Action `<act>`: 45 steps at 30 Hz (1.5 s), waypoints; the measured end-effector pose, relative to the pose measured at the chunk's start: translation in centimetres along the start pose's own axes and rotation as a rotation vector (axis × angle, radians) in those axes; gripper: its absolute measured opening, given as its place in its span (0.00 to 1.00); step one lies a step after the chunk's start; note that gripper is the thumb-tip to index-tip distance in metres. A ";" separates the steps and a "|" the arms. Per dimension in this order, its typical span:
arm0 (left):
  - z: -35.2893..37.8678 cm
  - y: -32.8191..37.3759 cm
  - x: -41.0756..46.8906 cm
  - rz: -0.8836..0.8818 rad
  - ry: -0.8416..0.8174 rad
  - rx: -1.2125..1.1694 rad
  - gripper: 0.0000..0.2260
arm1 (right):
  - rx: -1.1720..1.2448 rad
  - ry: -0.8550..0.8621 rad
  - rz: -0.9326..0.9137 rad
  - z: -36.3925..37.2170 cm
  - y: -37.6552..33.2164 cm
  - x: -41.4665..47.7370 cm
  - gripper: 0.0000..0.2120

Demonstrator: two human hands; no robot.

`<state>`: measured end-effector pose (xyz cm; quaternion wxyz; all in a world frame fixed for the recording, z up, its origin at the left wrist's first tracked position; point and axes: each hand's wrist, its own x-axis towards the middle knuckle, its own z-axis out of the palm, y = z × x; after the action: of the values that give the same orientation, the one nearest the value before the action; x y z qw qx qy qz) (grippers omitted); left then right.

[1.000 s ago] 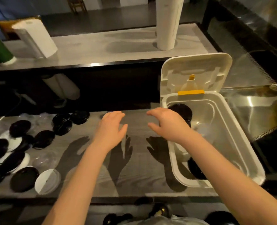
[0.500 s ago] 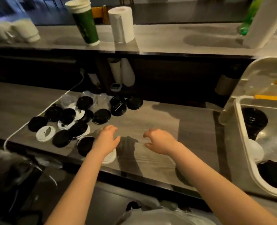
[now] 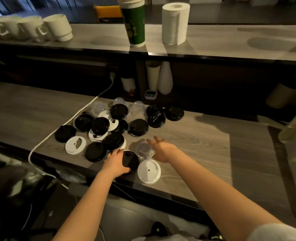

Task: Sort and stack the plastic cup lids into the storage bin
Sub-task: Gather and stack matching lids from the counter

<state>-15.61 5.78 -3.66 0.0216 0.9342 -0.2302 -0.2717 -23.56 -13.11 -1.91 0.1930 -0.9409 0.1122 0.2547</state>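
Lids (image 3: 100, 126) are lying scattered on the bench (image 3: 204, 145), so my left fingers (image 3: 112, 153) are gripping a black one (image 3: 130, 160) at the front edge while my right fingers (image 3: 156, 140), spread loose, are reaching toward a clear one (image 3: 143, 150), probably sorting by kind.

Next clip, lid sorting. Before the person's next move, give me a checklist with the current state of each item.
1. Left hand grips the black lid: ok, fingers and thumb curl round its rim.
2. Only one lid in that grip: cannot tell.
3. Right hand holds the clear lid: not ok, it is open beside the lid.
4. White lid left for later: ok, lying flat, in neither hand.
5. Bin open and ready: cannot tell, only a blurred pale edge shows at the far right.
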 end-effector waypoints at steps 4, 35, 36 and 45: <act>0.1 -0.9 1.2 0.047 -0.051 -0.025 0.44 | -0.178 0.012 -0.047 0.1 -2.0 2.4 0.38; -5.8 15.6 -3.1 0.373 0.389 -0.337 0.41 | 0.709 0.918 0.092 -4.1 10.8 -12.6 0.28; -5.8 17.1 -3.5 0.410 0.396 -0.349 0.40 | 0.719 0.947 0.098 -4.2 11.8 -13.8 0.28; -4.0 31.2 -6.2 0.670 0.392 -0.318 0.37 | 0.775 1.149 0.200 -4.7 21.6 -24.5 0.29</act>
<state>-31.22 -19.72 7.95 0.2960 0.8268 -0.4680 -0.0986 -48.91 -31.73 8.03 0.4003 -0.7751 0.3653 -0.3248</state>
